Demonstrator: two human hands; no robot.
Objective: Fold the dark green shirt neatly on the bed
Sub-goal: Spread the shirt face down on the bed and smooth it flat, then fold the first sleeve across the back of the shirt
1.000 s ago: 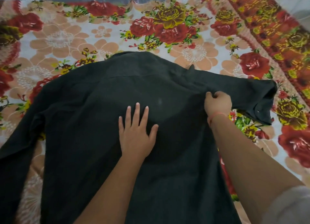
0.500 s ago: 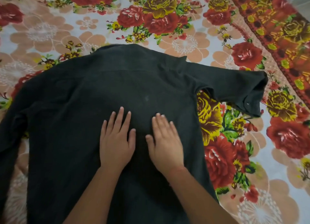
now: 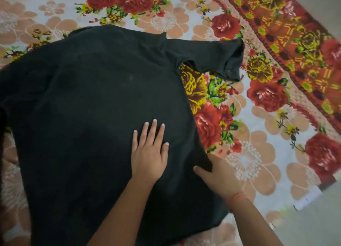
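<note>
Head view, left to centre of frame: dark green shirt spread out on floral bedsheet, filling most of the picture. Lower centre: left hand laid flat on the shirt, fingers straight and slightly apart, holding nothing. Just to its right: right hand at the shirt's side edge, thumb on top of the cloth, fingers tucked beneath, pinching that edge. Upper right: sleeve lying out sideways, cuff crumpled.
</note>
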